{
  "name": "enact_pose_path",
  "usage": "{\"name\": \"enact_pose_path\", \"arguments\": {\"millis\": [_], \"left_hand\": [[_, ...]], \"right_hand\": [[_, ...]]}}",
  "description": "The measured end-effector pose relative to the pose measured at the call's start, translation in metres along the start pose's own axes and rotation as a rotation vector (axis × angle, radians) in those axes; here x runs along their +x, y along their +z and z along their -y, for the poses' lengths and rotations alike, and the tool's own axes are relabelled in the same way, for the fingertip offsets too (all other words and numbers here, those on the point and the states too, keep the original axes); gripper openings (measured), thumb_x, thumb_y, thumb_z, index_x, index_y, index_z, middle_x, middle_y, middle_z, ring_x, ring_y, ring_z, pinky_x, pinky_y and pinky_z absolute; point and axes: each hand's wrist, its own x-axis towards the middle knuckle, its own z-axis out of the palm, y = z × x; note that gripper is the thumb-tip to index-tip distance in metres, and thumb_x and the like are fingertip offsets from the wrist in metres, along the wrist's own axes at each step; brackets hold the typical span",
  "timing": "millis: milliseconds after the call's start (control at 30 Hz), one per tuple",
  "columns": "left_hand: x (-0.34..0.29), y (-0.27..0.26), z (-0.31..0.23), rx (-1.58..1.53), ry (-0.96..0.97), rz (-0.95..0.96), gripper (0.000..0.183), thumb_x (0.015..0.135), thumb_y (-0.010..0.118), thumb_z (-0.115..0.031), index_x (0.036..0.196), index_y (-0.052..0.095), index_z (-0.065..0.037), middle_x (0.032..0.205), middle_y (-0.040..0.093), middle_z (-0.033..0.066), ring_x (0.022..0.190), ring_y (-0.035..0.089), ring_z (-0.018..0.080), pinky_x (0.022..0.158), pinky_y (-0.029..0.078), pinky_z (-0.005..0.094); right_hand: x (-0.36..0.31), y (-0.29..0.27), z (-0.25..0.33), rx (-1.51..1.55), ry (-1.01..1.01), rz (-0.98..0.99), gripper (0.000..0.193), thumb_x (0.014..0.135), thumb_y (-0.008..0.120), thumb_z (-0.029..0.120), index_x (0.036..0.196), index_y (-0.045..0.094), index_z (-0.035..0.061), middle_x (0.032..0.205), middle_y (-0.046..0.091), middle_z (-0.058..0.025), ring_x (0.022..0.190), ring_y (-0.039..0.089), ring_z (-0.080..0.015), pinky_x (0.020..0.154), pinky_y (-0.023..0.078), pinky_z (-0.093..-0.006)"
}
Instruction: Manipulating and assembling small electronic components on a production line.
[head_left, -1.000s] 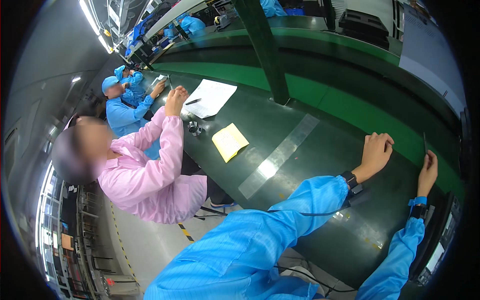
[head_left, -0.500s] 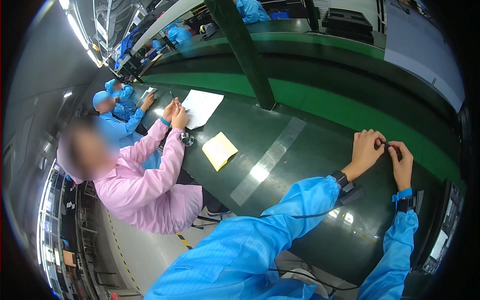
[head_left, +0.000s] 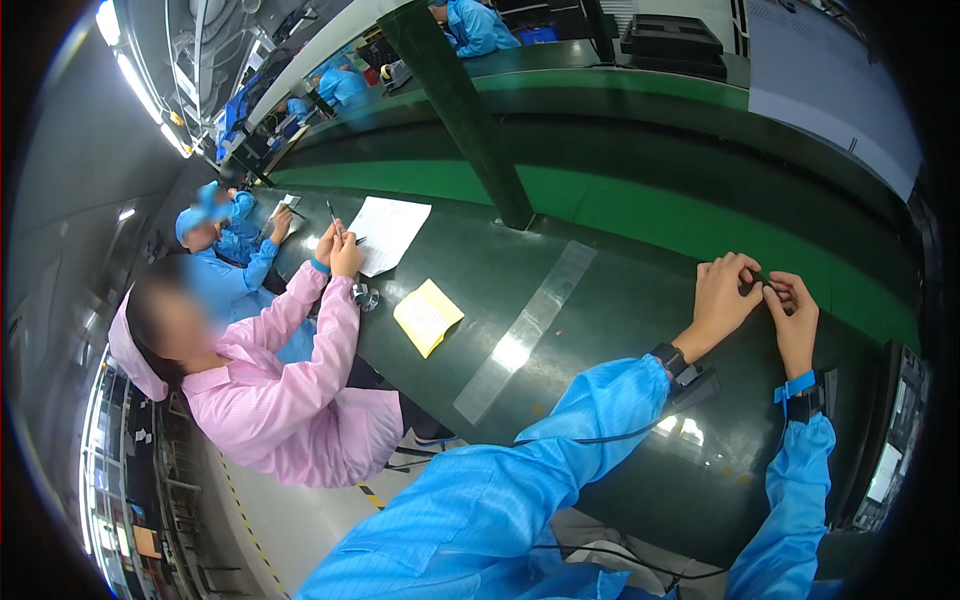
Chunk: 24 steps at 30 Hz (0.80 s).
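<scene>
Left hand [head_left: 724,294] and right hand [head_left: 794,312] both pinching one dark piece [head_left: 766,281], shape unclear, right of one glossy clear tape [head_left: 528,335]. Left of tape: one creased yellow paper [head_left: 428,316], one white sheet [head_left: 390,234].

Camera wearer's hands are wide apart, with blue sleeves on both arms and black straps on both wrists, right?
Not quite: the head view shows the left hand and right hand close together, not wide apart. The blue sleeves and black straps are as you say.
</scene>
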Motion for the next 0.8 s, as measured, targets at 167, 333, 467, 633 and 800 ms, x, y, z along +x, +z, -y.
{"name": "enact_pose_path", "arguments": {"millis": [167,333,467,633,800], "left_hand": [[0.002,0.002,0.003,-0.038,-0.038,-0.009,0.025,0.081,0.072,-0.015,0.105,0.066,-0.01,0.083,0.062,-0.002,0.073,0.058,0.0141,0.085,0.038,0.0328],[0.001,0.001,0.007,-0.138,-0.079,-0.013,0.041,0.082,0.07,-0.011,0.12,0.057,-0.009,0.083,0.061,-0.0003,0.071,0.057,0.0157,0.086,0.038,0.0342],[0.003,0.002,0.004,-0.17,-0.103,-0.028,0.068,0.083,0.071,-0.01,0.143,0.039,-0.006,0.084,0.062,0.0029,0.068,0.06,0.0169,0.093,0.039,0.0371],[0.004,0.003,0.006,-0.25,-0.1,-0.086,0.081,0.083,0.069,-0.006,0.151,0.024,0.0,0.09,0.067,0.0074,0.071,0.066,0.0183,0.072,0.051,0.0346],[0.007,0.004,0.012,-0.495,-0.134,-0.109,0.076,0.084,0.068,-0.007,0.148,0.029,-0.001,0.087,0.066,0.0076,0.065,0.063,0.0158,0.06,0.049,0.0297]], "right_hand": [[-0.002,0.0,0.004,-0.027,-0.057,0.039,0.025,0.086,0.07,0.0,0.111,0.067,-0.0002,0.095,0.069,-0.0057,0.08,0.059,-0.0097,0.069,0.048,-0.0234],[-0.005,0.004,0.019,-0.039,-0.096,0.055,0.027,0.085,0.069,-0.003,0.111,0.068,0.001,0.092,0.069,-0.0062,0.077,0.059,-0.0095,0.066,0.047,-0.0235],[-0.005,-0.001,0.021,-0.043,-0.096,0.058,0.028,0.085,0.068,-0.004,0.113,0.067,0.0007,0.092,0.07,-0.0064,0.076,0.059,-0.0091,0.065,0.046,-0.0235],[-0.005,0.001,0.02,-0.044,-0.102,0.078,0.03,0.085,0.067,-0.005,0.115,0.066,0.001,0.096,0.071,-0.0074,0.075,0.059,-0.0084,0.064,0.046,-0.023],[-0.004,0.004,0.016,-0.03,-0.063,0.028,0.03,0.088,0.068,-0.001,0.117,0.065,0.0014,0.098,0.069,-0.0077,0.073,0.057,-0.0071,0.063,0.045,-0.0216]]}}
